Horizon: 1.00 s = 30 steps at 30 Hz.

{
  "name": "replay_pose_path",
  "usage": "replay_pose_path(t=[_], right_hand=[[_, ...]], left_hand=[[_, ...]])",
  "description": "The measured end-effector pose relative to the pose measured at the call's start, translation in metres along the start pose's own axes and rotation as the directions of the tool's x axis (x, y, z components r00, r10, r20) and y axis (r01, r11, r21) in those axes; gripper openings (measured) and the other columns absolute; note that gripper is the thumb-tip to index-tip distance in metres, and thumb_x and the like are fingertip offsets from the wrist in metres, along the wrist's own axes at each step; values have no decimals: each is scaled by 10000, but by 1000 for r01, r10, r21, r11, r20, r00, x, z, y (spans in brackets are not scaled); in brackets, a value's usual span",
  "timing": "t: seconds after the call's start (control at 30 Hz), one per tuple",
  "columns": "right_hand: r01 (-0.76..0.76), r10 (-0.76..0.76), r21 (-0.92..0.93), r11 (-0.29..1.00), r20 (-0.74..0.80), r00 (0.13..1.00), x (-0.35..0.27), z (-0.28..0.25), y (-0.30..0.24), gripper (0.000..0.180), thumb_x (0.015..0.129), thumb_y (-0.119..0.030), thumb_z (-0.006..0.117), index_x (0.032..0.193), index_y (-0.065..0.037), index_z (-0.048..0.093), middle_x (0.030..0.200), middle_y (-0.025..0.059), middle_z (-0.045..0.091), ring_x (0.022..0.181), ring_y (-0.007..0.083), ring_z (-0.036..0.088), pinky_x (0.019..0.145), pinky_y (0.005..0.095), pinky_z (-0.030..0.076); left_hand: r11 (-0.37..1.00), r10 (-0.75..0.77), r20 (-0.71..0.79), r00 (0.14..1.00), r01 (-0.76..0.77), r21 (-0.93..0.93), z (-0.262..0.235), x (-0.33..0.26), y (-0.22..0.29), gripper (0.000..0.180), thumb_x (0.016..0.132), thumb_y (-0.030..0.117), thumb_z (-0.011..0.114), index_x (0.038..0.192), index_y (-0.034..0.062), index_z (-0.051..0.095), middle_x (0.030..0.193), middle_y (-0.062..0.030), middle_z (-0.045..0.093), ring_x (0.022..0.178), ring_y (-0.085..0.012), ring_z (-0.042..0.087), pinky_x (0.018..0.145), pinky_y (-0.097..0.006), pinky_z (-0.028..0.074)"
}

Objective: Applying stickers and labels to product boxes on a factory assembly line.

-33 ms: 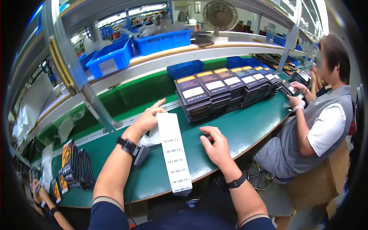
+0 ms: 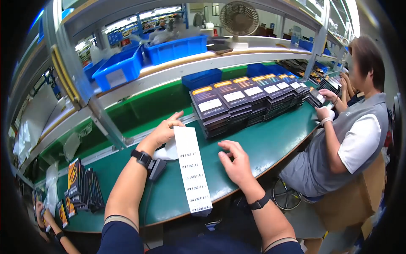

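Note:
My left hand [image 2: 165,131] is closed on the upper end of a long white strip of barcode labels [image 2: 192,167], its index finger stretched out past the strip. From there the strip runs down toward me, and its lower end hangs over the table's near edge. A white object [image 2: 169,151], partly hidden behind the strip, sits by that hand; I cannot tell what it is. Beside my left wrist is a dark grey block [image 2: 157,169] with a cable. Right of the strip, my right hand [image 2: 237,163] hovers over the green table [image 2: 266,146], fingers apart, holding nothing.
Stacks of flat dark boxes [image 2: 237,98] stand beyond my hands. More dark and orange boxes [image 2: 80,188] lie at the left, near another person's hands [image 2: 44,213]. Blue bins [image 2: 177,48] and a fan [image 2: 239,19] occupy the shelf. A co-worker [image 2: 351,131] sits at right.
My left hand and the label strip stay nearly in place. My right hand shifts slightly left. The co-worker at right tilts the small dark box in their hands.

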State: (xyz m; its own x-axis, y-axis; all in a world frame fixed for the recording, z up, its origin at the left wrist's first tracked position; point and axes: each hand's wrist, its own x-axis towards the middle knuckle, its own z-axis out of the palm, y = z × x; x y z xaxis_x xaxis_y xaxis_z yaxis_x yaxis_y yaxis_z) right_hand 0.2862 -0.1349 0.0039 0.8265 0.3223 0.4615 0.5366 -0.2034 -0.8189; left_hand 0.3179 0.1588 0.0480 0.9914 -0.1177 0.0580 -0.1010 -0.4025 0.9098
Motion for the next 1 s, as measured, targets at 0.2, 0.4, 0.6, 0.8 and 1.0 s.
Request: replay_pose_path(t=[0.2, 0.4, 0.6, 0.8, 1.0], right_hand=[[-251, 342, 631, 734, -23, 939, 15, -1, 14, 569, 964, -90, 604, 1479, -81, 364, 1497, 193, 342, 1400, 300, 368, 1021, 390, 489], [-272, 366, 670, 690, 1, 930, 25, 0, 16, 765, 937, -156, 670, 1549, -67, 220, 1593, 203, 215, 1472, 357, 247, 1133, 415, 355], [-223, 267, 659, 718, 35, 963, 22, 3, 14, 863, 923, -155, 693, 1577, -76, 135, 1604, 205, 180, 1490, 332, 195, 1141, 402, 338], [-176, 207, 704, 688, 42, 977, 6, 12, 4, 859, 911, -145, 723, 1557, -54, 165, 1520, 159, 312, 1427, 248, 301, 1159, 362, 313], [-230, 224, 631, 741, 90, 970, -16, 28, -14, 836, 913, -142, 718, 1547, -56, 180, 1493, 157, 329, 1408, 231, 317, 1110, 373, 423]], left_hand=[[999, -45, 192, 980, 48, -14, -9, 73, -18, 197, 743, 69, 748, 935, 29, 765, 1409, -133, 518, 1284, -246, 489, 1035, -359, 412], [980, -158, 201, 967, 128, 154, -7, 83, -7, 212, 745, 3, 683, 945, -20, 753, 1262, -29, 621, 982, -184, 650, 804, -301, 539], [988, -92, 261, 961, 55, 144, -1, 68, -9, 224, 742, 29, 720, 961, 2, 758, 1212, -4, 660, 1051, -182, 618, 869, -303, 509], [934, 124, 183, 975, -177, 310, 12, 27, -8, 278, 752, -6, 732, 1028, 24, 754, 1042, -19, 702, 958, -160, 629, 892, -291, 495], [971, -182, 135, 974, 156, 181, 14, -32, 11, 267, 816, 60, 736, 1078, 5, 732, 1022, -41, 710, 938, -129, 635, 832, -283, 513]])
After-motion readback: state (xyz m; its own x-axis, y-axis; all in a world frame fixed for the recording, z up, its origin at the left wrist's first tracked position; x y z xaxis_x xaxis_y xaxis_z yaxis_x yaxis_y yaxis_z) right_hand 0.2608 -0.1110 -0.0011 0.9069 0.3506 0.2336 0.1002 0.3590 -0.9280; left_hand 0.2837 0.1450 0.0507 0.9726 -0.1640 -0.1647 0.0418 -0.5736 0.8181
